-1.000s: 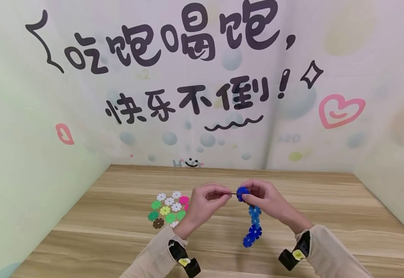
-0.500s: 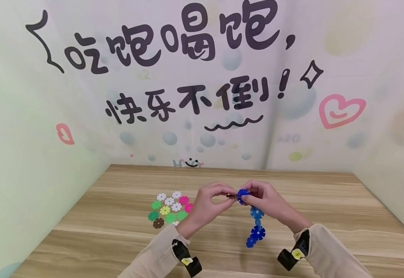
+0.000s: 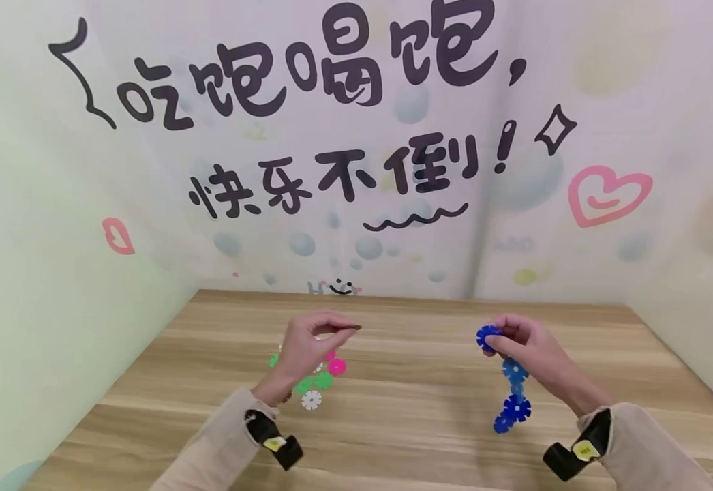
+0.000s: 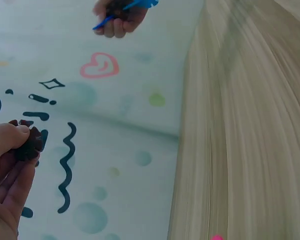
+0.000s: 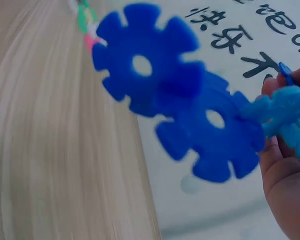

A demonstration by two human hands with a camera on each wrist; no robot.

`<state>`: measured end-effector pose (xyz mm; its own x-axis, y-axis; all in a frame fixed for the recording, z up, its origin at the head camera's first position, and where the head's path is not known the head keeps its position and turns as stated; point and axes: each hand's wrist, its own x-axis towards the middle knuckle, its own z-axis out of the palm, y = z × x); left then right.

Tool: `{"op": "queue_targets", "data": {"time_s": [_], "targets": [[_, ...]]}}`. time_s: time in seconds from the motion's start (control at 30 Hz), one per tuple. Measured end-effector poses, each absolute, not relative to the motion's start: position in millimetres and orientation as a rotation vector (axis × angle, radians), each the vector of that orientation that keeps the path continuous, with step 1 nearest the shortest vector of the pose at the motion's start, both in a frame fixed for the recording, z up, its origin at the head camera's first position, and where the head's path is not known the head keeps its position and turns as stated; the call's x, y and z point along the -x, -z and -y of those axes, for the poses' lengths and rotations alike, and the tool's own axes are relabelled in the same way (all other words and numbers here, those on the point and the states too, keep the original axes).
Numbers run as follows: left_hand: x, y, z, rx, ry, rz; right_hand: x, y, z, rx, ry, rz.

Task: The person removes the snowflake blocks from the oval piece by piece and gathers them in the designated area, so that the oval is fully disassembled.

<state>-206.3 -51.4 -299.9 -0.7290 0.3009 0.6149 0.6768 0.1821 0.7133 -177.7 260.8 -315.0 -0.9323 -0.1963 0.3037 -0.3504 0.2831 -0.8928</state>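
Observation:
My left hand (image 3: 309,346) pinches a brown notched plastic disc (image 4: 31,144) between thumb and fingers, above the loose discs. In the head view it appears edge-on. Well to the right, my right hand (image 3: 533,349) grips the upper end of a chain of interlocking snowflake discs (image 3: 517,408). Dark blue discs (image 5: 215,125) form its lower end, with lighter blue ones (image 5: 285,112) above. A dark blue disc (image 3: 488,338) sits at my right fingertips. In the left wrist view something dark brown (image 4: 119,10) shows in that hand, partly covered by fingers.
Loose discs lie on the wooden table (image 3: 393,423) under my left hand, among them a pink disc (image 3: 337,367), a green disc (image 3: 322,380) and a white disc (image 3: 311,400). A printed cloth backdrop (image 3: 393,259) rises behind the table.
My hands were together, with the brown disc against the dark blue one. Now they are wide apart: left hand moved left with the brown disc, right hand moved right with the chain.

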Motion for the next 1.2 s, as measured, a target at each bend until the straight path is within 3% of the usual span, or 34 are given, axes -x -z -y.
{"op": "queue_targets", "data": {"time_s": [0.17,0.5,0.77,1.2], "targets": [[207,299,72,0.856,1.65,2.32,175,317,-273,-0.636,-1.757,2.421],[214,337,85,0.822,1.6,2.611,172,319,-264,-0.712,-1.783,2.391],[238,379,97,0.845,1.581,2.765,172,322,-260,-0.72,-1.776,2.431],[245,396,96,0.809,1.29,2.862,172,326,-255,-0.694,-1.776,2.459]]}}
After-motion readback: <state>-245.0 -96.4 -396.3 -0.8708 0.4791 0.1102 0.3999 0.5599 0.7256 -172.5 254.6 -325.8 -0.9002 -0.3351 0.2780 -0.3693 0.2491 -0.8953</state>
